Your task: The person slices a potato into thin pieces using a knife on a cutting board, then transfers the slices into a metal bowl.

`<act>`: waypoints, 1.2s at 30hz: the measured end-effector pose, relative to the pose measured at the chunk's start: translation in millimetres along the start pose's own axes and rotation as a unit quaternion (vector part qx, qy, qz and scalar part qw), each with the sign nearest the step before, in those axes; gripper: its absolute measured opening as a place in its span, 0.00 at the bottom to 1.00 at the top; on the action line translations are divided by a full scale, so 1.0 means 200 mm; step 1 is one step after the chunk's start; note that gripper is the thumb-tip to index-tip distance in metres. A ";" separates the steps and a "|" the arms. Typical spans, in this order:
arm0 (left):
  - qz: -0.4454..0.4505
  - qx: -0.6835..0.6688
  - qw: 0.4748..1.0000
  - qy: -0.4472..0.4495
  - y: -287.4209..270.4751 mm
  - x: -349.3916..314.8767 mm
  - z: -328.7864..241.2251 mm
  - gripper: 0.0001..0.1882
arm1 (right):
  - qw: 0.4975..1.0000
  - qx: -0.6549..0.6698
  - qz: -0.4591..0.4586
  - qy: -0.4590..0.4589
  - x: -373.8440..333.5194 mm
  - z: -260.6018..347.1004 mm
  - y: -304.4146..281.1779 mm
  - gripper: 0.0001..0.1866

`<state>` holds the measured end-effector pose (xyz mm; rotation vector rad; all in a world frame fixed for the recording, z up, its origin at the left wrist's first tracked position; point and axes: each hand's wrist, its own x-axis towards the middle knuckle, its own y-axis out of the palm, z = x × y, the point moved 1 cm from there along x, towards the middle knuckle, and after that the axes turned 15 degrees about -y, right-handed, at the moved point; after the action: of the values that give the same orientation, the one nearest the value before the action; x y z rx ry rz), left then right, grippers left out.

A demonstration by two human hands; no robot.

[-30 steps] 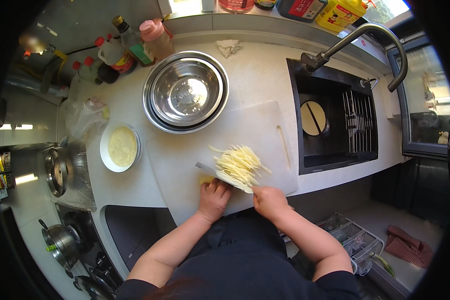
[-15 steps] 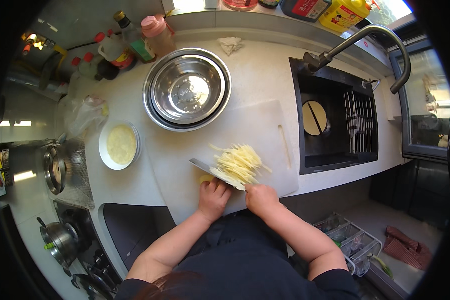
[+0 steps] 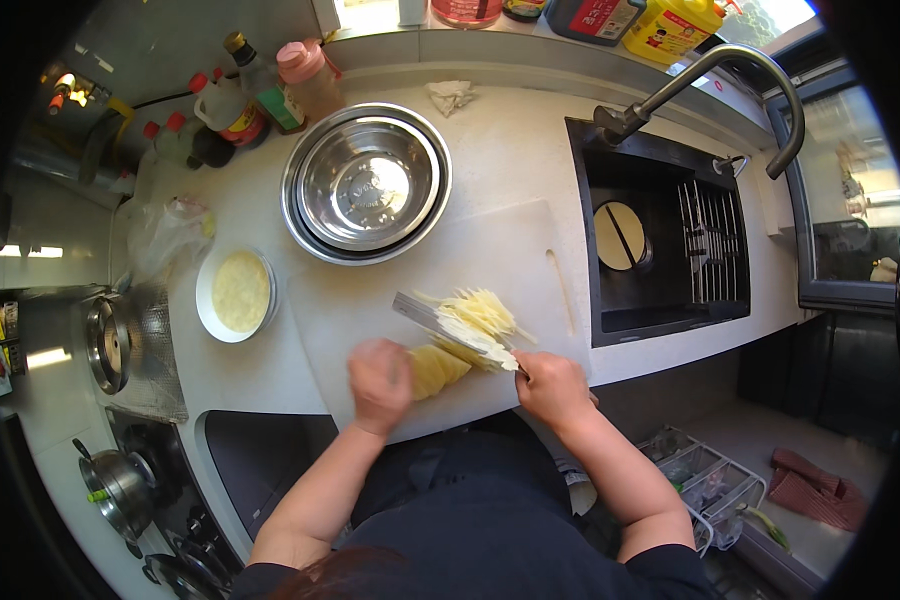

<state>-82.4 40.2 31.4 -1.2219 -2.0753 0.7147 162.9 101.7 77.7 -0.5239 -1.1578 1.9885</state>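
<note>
My right hand (image 3: pixel 554 388) is closed round the handle of a kitchen knife (image 3: pixel 440 322), its blade slanting up and left across the cutting board (image 3: pixel 530 235). Pale yellow shreds, likely potato, lie in a pile (image 3: pixel 485 308) along the far side of the blade, and some cling to it. On the near side lies a stack of pale yellow slices (image 3: pixel 436 371). My left hand (image 3: pixel 378 384) is just left of these slices; its fingers are blurred, so whether it grips anything is unclear.
Behind the board stand nested steel bowls (image 3: pixel 367 180). A white bowl (image 3: pixel 208 300) with pale yellow contents is at the left, beside a plastic bag (image 3: pixel 175 235). Several bottles (image 3: pixel 232 112) line the back left. At the right is a black sink (image 3: pixel 660 325) with a curved faucet (image 3: pixel 785 120).
My left hand has drawn left, off the blade's side, and the slice stack now shows. My right hand and the knife have shifted slightly right. The whole view has moved a little.
</note>
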 end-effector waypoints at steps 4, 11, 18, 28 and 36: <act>0.001 -0.120 0.977 -0.177 -0.15 0.22 0.06 0.11 | 0.992 -0.106 -0.028 -0.059 -0.06 -0.04 -0.01 0.06; 0.332 -0.072 0.929 0.145 -0.04 0.28 -0.50 0.19 | 0.981 -0.163 0.008 -0.108 -0.07 -0.05 -0.03 0.11; 0.402 -0.045 0.902 0.151 0.20 0.17 -0.50 0.13 | 0.975 -0.176 -0.028 -0.130 -0.10 -0.07 -0.03 0.17; 0.497 -0.074 0.843 0.190 0.32 0.36 -0.40 0.11 | 0.963 -0.218 -0.044 -0.150 -0.10 -0.12 -0.10 0.16; 0.517 -0.047 0.834 0.186 0.44 0.50 -0.29 0.09 | 0.966 -0.195 -0.072 -0.157 -0.16 -0.16 -0.16 0.15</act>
<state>-28.1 175.9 30.4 -2.3418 -1.0143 0.7196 217.0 103.8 88.6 -0.3108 -1.7518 1.7644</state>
